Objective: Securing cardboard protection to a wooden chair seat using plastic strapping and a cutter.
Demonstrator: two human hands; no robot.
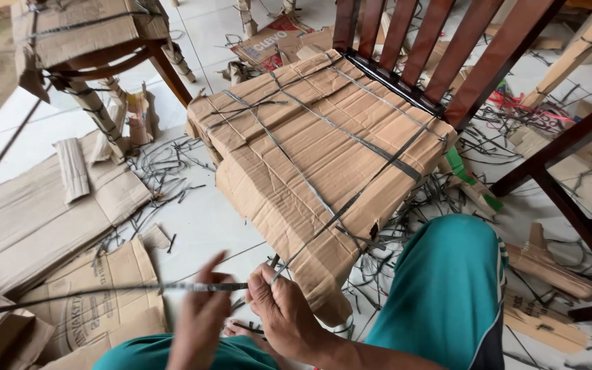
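Knees: teal trouser legs point(447, 288) fill the bottom edge, nearest the camera. The person sits low on the floor directly in front of the wrapped chair, which puts the seat's front corner within reach of both hands.

Wrapped chair: dark wooden chair point(440, 62), its seat cased in brown cardboard wrap point(323, 151). Grey straps cross the cardboard in several directions, apparently to hold the wrap shut against the seat. The slatted backrest rises bare behind the seat.

Second chair: another cardboard-wrapped chair point(83, 34) stands left of and behind the wrapped chair, its legs bound in cardboard as well.

Floor: white tiled floor point(207, 226) carries flattened cardboard sheets point(35, 219) to the left of the wrapped chair and strap offcuts point(166, 171) scattered all around it.

Strap in hand: grey plastic strap point(104, 290) runs level from the left frame edge to the hands, just below the wrapped chair's front corner. It looks taut, consistent with being pulled tight.

Right hand: right hand point(282, 308) lies directly below the front corner, fingers closed around the strap where it meets the bands coming off the seat.

Left hand: left hand point(200, 322) is just left of the right hand, motion-blurred. Fingers appear pinched on the strap, forefinger raised; the exact grip cannot be told.
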